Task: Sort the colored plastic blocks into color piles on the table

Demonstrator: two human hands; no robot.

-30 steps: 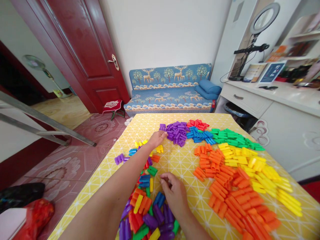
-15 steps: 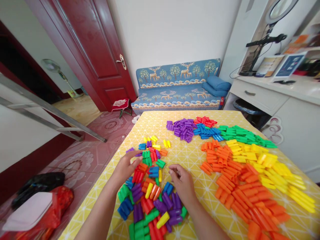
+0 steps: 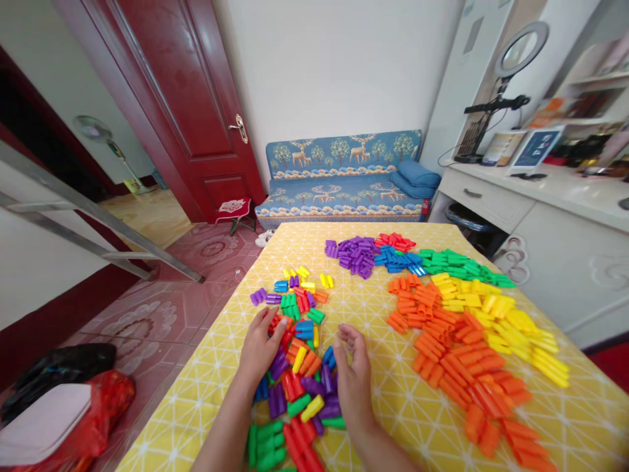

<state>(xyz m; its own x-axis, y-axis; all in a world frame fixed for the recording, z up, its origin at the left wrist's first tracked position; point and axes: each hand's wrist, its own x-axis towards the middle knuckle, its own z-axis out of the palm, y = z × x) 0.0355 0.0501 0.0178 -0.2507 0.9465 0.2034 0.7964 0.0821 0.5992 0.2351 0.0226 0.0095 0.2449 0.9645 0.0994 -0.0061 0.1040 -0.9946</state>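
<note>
A mixed heap of coloured plastic blocks (image 3: 299, 373) lies on the yellow patterned table (image 3: 373, 314) in front of me. My left hand (image 3: 263, 347) rests on the heap's left side, fingers spread over red and purple pieces. My right hand (image 3: 352, 370) is at the heap's right side, edge-on, fingers loosely curved with nothing visible in them. Farther off lie sorted piles: purple blocks (image 3: 354, 254), red blocks (image 3: 397, 241), blue blocks (image 3: 399, 261), green blocks (image 3: 462, 267), yellow blocks (image 3: 511, 324) and orange blocks (image 3: 457, 357).
A blue patterned sofa (image 3: 344, 180) stands beyond the table by a red door (image 3: 191, 105). A white cabinet (image 3: 555, 229) with a ring light (image 3: 521, 49) is at the right. A metal ladder (image 3: 93, 223) and a red bag (image 3: 93, 413) lie on the floor at left.
My left hand came back from the purple pile to the mixed heap and now lies on it. My right hand stayed at the heap's right side and its fingers loosened.
</note>
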